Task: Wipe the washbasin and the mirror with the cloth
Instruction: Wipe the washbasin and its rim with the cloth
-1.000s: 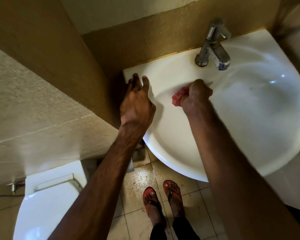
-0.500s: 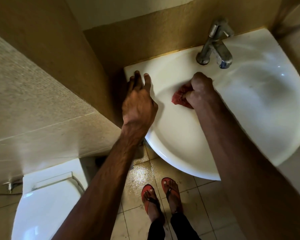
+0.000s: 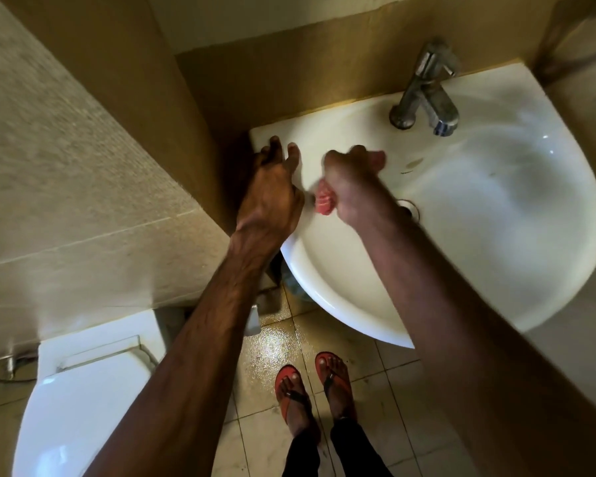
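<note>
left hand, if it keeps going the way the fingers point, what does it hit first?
Probably the brown tiled wall behind the white ceramic washbasin. The left hand rests on the basin's left rim, fingers pointing toward its back corner; only a short strip of rim lies ahead. Depth is unclear.

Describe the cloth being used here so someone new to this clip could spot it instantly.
Start at the white washbasin with the chrome tap at its back. On its left inner slope, the right hand is closed around the cloth. Only a small bunched pinkish-red wad pokes out below the fist, the sole coloured thing against the white bowl.
</note>
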Motion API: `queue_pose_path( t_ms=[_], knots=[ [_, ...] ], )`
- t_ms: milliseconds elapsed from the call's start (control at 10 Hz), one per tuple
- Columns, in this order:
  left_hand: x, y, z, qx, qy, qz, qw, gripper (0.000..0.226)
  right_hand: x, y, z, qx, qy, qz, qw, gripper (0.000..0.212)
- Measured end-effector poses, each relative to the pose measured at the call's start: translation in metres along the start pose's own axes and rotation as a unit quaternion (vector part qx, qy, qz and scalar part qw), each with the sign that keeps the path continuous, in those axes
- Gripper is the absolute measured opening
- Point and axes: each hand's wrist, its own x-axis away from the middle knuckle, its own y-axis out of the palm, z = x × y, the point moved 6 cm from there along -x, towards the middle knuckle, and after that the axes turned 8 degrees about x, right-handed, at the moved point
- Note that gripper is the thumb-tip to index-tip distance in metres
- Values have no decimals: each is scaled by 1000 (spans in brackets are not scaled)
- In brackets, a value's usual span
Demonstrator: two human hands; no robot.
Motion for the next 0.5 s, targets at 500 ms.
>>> queue_pose_path(
  t_ms=[500],
  knots=[
    [-17, -6, 0, 105, 3, -38, 994, 49, 48, 15, 23, 316, -200, -45, 926, 51]
  ],
)
